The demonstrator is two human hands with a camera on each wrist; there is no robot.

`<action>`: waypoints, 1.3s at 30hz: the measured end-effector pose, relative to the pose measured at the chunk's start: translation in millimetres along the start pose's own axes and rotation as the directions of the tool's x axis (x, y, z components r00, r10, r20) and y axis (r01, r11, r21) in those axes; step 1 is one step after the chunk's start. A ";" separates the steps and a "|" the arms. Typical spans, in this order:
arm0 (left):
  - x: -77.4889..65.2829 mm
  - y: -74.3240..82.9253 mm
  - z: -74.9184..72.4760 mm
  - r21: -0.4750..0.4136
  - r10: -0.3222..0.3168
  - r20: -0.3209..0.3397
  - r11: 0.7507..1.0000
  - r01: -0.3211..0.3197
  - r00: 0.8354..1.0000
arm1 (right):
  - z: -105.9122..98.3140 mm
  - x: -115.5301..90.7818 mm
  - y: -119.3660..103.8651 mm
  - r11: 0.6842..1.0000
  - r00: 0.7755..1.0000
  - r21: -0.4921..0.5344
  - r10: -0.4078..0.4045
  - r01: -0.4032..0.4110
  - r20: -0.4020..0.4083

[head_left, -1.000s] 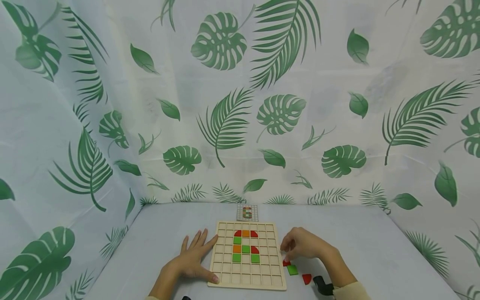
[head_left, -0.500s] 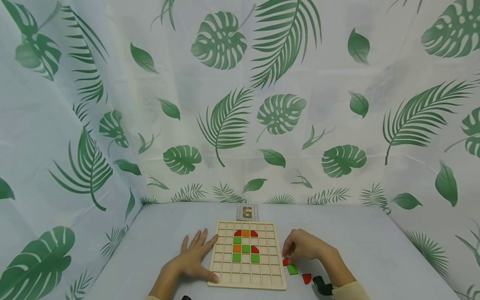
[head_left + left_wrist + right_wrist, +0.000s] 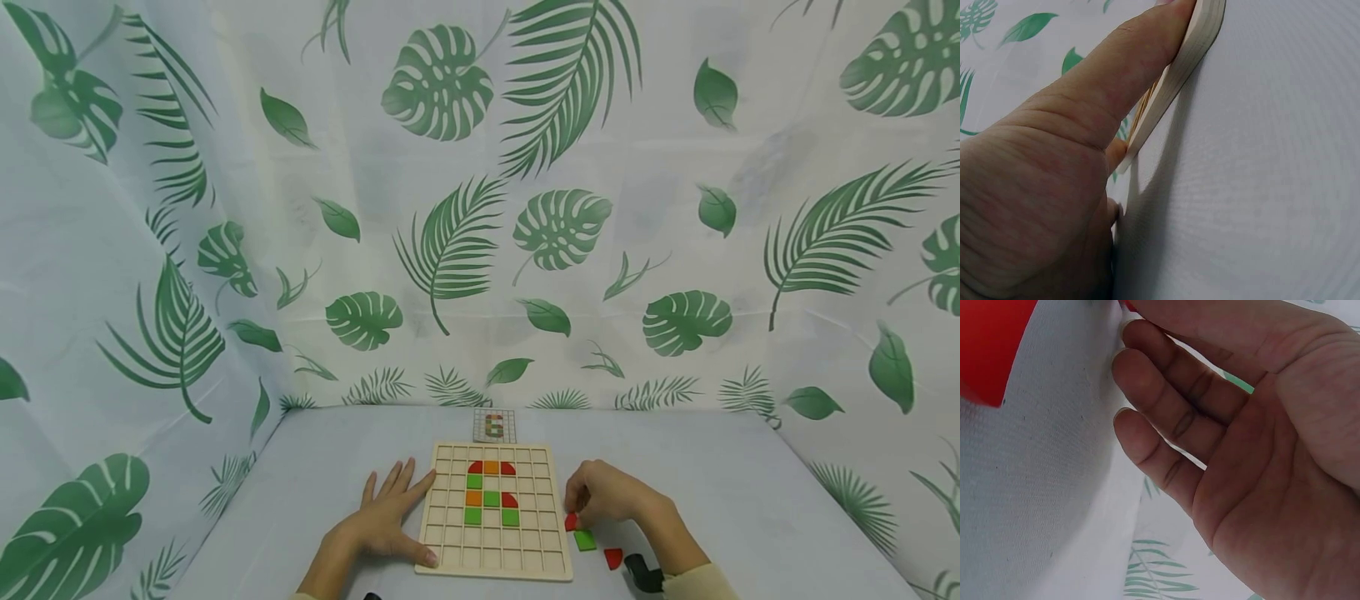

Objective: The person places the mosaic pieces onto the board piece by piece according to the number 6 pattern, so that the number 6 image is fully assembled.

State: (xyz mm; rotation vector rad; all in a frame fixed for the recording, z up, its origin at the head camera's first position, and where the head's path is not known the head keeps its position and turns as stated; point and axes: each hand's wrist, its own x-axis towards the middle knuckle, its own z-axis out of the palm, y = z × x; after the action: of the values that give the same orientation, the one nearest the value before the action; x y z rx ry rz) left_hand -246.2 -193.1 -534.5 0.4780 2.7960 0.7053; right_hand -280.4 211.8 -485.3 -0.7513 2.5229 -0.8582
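A wooden grid board (image 3: 525, 554) lies on the table with several red, orange and green tiles set in its squares. My left hand (image 3: 382, 521) rests along its left side, fingers spread, with the thumb (image 3: 1129, 59) on the near corner of the board and the index fingertip at the left edge. Beside the right edge, my right hand (image 3: 611, 492) pinches a red quarter-round tile (image 3: 572, 522) at its fingertips, low over the table. In the right wrist view only a sliver of that tile shows by the thumb; the other fingers are loosely curled.
A green square tile (image 3: 585, 540) lies just below the right fingertips. Closer to me is another red quarter-round tile (image 3: 613, 558), large in the right wrist view. A small card (image 3: 494, 425) with a coloured grid pattern lies behind the board. Leaf-printed cloth (image 3: 480, 250) hangs around the table.
The red tile at my right fingertips has turned and shifted slightly away from me, showing more of its face. The right hand has dipped slightly; the left hand and the board stay put.
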 end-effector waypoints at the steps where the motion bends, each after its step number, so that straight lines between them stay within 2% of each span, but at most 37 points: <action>1: 0.0 -0.4 0.2 0.000 0.000 0.000 1.000 0.000 1.000 | 0.0 0.1 0.1 1.000 1.000 -0.002 -0.005 0.005 0.000; 6: 0.2 -1.4 0.5 0.002 0.003 -0.003 1.000 -0.003 1.000 | -0.2 1.7 1.1 0.999 1.000 -0.018 -0.027 0.027 -0.008; 13: -0.1 -0.3 -0.2 0.001 0.003 -0.001 1.000 -0.003 1.000 | -0.5 1.8 2.1 0.999 0.999 0.018 -0.049 0.049 -0.011; 20: 0.8 -0.6 0.6 0.007 0.000 -0.001 1.000 0.000 1.000 | -5.1 0.6 -1.7 0.994 0.994 0.039 -0.104 0.105 -0.019; 26: 1.1 -0.5 1.6 0.011 -0.006 -0.003 1.000 0.006 1.000 | -8.1 1.7 -5.3 0.990 0.989 0.038 -0.132 0.135 -0.073; 35: 0.8 -0.5 1.6 0.009 -0.010 0.002 1.000 0.010 1.000 | -7.7 6.5 -8.1 0.974 0.968 0.063 -0.208 0.218 -0.139; 39: 1.1 -1.1 1.8 0.010 -0.007 0.002 1.000 0.007 1.000 | -5.9 8.2 -10.1 0.975 0.966 0.060 -0.204 0.215 -0.159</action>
State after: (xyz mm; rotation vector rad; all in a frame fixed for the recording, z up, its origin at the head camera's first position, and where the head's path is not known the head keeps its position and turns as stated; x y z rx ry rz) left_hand -247.0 -192.8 -536.7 0.4706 2.7986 0.6897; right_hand -286.1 202.8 -475.9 -0.9749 2.5558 -1.1165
